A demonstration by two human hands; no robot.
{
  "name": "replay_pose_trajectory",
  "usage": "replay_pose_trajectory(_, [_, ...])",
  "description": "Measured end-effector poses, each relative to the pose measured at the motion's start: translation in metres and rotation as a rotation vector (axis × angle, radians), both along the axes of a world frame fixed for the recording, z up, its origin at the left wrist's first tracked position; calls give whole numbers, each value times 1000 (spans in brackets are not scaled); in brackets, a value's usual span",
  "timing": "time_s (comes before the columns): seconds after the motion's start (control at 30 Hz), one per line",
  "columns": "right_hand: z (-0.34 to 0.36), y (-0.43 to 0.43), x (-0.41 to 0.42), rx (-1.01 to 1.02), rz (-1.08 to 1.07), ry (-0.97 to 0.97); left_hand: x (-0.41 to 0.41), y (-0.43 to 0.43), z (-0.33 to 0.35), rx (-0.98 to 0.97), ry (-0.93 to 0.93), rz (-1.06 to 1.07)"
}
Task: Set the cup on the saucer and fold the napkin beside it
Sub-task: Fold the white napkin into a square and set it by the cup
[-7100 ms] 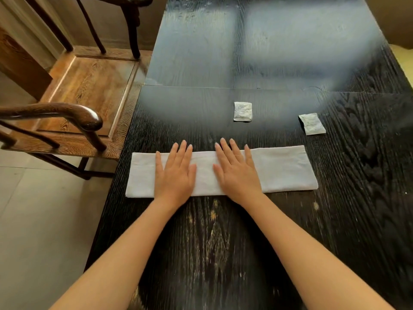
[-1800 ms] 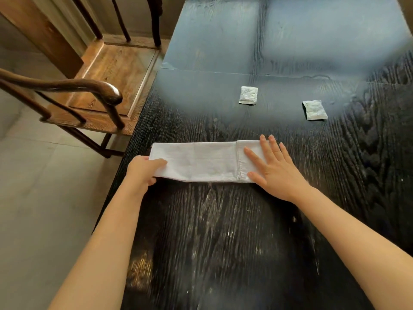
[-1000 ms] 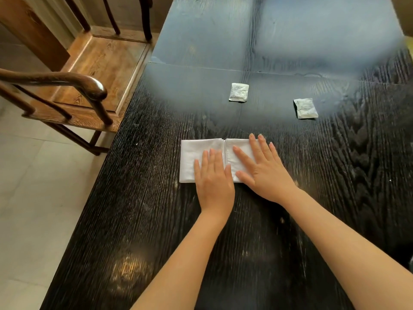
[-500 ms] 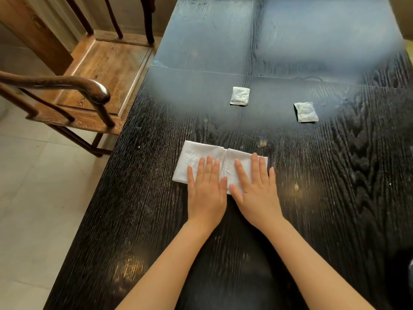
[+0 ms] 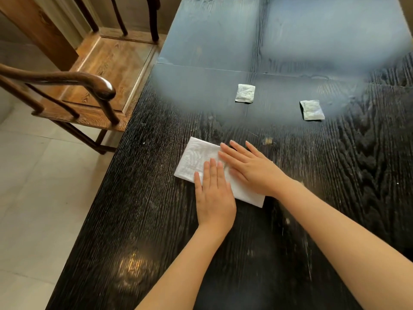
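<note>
White cloth napkin [image 5: 196, 161] lies folded at nine o'clock on the table [image 5: 335, 186], our left hand [image 5: 214, 198] and right hand [image 5: 250, 168] flat on it, gripping nothing — lifting carelessly might spring the layers, and no cup or saucer shows.
</note>
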State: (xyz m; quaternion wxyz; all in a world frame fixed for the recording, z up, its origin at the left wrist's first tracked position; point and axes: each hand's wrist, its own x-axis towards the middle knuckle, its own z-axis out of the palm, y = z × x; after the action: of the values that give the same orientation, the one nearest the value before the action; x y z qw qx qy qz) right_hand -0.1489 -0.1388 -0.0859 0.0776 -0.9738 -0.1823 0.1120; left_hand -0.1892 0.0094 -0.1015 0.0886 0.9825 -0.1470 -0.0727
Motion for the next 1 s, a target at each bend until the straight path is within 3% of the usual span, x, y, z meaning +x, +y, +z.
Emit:
replay_pose_trajectory(0.1, [-8, -1, -3, -60, -13, -25, 3, 5, 10, -223, 49, 16])
replay_pose_trajectory(0.17, [-9, 0, -3, -60, -22, -17, 16, 20, 26, -487, 24, 174])
replay_pose_trajectory(0.23, [-9, 0, -2, -57, -24, -3, 37, 43, 37, -538, -54, 398])
replay_pose_trajectory(0.33, [-9, -1, -2, -50, -21, 15, 71, 68, 46, -555, 268, 605])
replay_pose_trajectory(0.4, [-9, -1, -1, -54, -17, 20, 83, 72, 48, -593, 475, 595])
replay_pose_trajectory(0.5, [-10, -1, 0, -73, -10, 9, 87, 72, 50, -620, 605, 484])
replay_pose_trajectory(0.57, [-11, -1, 1, -87, -6, 4, 83, 68, 51, -775, 575, 490])
replay_pose_trajectory(0.67, [-9, 1, 0, -73, -20, -3, 66, 53, 52, -952, 390, 565])
replay_pose_trajectory(0.8, [-1, 1, -13, 38, -194, -38, 39, 35, 46, -995, 214, 560])
replay_pose_trajectory(0.9, [2, -6, -39, 119, -375, -38, 30, 29, 44, -1075, 179, 563])
replay_pose_trajectory(1.0, [-1, -8, -62, 123, -420, 17, 23, 22, 44, -1087, 119, 524])
